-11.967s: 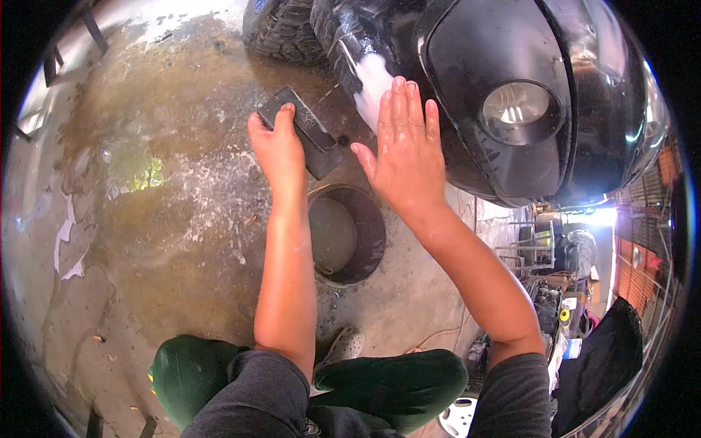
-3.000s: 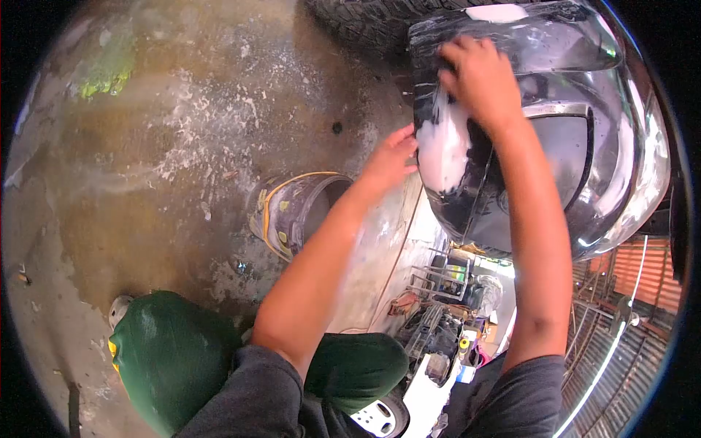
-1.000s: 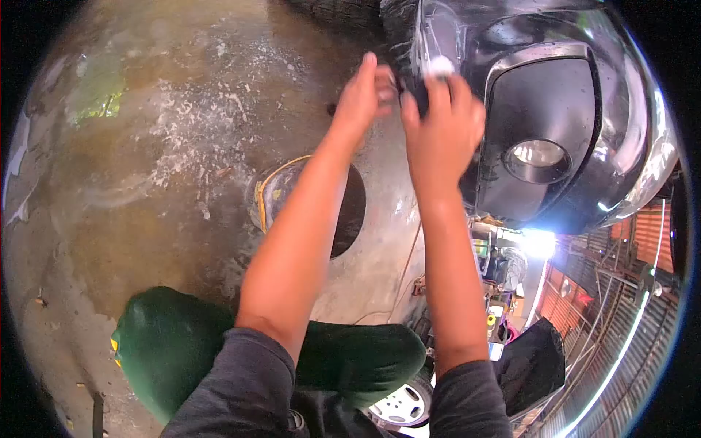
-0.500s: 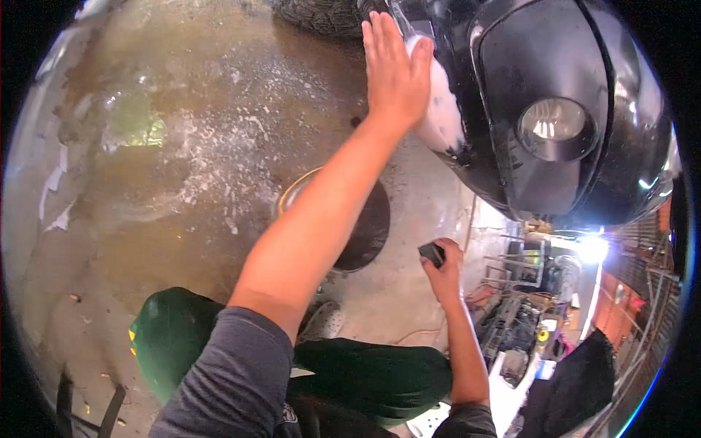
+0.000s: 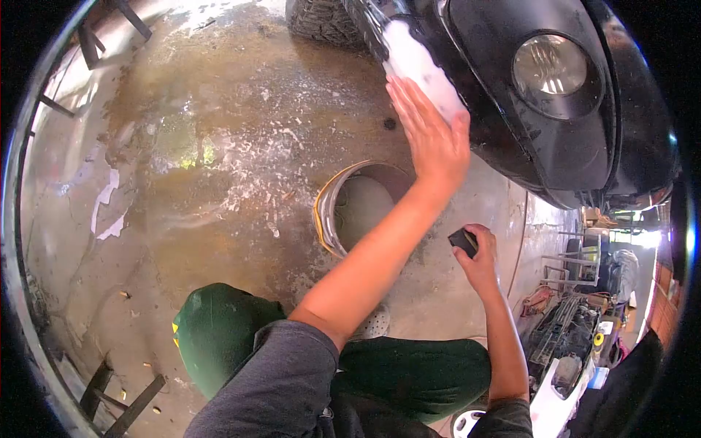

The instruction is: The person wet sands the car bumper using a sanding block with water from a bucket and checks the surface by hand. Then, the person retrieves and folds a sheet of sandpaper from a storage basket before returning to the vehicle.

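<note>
My left hand (image 5: 434, 139) lies flat with its fingers stretched out, against the lower end of a pinkish-white patch (image 5: 418, 60) on the black car bumper (image 5: 511, 124). Its palm and fingers hide part of the patch's lower edge. My right hand (image 5: 482, 263) is lower and to the right, away from the bumper, gripping a small dark sanding block (image 5: 463, 241) between thumb and fingers. Below my left forearm stands a round bucket (image 5: 321, 212) with a yellowish rim and greyish liquid inside; the forearm passes over its lower right side.
A round lamp (image 5: 551, 67) is set in the bumper, and a tyre (image 5: 321, 22) stands at the top. Torn white scraps (image 5: 106, 201) lie on the wet, stained concrete floor (image 5: 219, 248). Dark metal legs (image 5: 135, 398) stand at lower left. Assorted parts (image 5: 569, 328) are piled at right.
My left hand has slid down from the patch's upper part to its lower end, uncovering the upper part. My right hand still grips the block. The view has shifted, showing more of the bucket.
</note>
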A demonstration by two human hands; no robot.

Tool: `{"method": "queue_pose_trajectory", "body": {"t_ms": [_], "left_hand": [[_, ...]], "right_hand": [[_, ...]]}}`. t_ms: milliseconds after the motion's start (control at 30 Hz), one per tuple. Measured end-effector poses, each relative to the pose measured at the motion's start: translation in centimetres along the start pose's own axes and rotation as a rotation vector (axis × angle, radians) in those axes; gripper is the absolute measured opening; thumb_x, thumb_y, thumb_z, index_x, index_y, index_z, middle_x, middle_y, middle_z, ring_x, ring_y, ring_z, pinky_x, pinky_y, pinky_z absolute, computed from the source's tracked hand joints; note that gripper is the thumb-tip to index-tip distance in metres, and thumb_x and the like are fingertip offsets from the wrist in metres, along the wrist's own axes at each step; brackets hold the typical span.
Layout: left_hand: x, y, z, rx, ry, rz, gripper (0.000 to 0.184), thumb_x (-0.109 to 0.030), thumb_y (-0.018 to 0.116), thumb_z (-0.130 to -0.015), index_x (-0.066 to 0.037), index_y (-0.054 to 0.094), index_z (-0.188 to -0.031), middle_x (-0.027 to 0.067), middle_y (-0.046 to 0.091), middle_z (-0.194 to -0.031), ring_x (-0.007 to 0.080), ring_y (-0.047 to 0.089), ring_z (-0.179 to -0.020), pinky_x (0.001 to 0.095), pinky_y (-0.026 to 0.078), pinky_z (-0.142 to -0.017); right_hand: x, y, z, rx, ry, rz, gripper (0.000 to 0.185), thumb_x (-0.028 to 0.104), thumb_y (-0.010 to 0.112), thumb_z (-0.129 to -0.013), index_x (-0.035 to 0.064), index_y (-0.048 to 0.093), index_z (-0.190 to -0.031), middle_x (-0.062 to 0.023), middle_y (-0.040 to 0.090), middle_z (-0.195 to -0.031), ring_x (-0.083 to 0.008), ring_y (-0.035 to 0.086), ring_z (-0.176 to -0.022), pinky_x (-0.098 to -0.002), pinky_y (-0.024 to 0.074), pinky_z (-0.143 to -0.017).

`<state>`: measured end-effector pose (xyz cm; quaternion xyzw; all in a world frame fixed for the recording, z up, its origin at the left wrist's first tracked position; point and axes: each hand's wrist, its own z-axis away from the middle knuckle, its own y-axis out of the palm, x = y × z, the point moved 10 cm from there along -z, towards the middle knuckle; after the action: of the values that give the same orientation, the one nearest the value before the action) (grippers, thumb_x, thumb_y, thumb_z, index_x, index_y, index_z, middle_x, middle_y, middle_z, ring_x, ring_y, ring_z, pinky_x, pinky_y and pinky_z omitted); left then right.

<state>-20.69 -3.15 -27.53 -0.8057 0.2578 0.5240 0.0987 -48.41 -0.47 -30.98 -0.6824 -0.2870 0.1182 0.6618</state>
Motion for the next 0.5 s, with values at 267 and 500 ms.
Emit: {"method": "queue_pose_trajectory", "body": {"t_ms": [267,500], "left_hand": [[-2.0,3.1,6.6,0.323,-0.076,-0.019,0.088,-0.036,0.05,-0.102,0.017,-0.001,-0.151,0.0409,-0.01,-0.157,0.0546,-0.005,-0.148,0.0578,0.005,-0.12],[0.6,-2.2,5.4,0.042,-0.271,0.156,0.071,-0.03,0.047,-0.104,0.01,0.014,-0.153,0.0344,0.006,-0.159,0.0507,0.012,-0.147,0.0557,0.015,-0.119]], "right_hand": [[11.5,12.2,-4.9,0.388,-0.443,0.281,0.056,0.026,0.072,-0.079,0.0009,0.06,-0.126,-0.0194,0.062,-0.121,-0.0376,0.054,-0.117,-0.0495,0.0452,-0.098],[5.0,32.0,-4.3,0.894,0.196,0.325,0.036,0.025,0.063,-0.087,0.0024,0.069,-0.114,-0.023,0.064,-0.125,-0.0385,0.063,-0.113,-0.0499,0.0499,-0.097]]}}
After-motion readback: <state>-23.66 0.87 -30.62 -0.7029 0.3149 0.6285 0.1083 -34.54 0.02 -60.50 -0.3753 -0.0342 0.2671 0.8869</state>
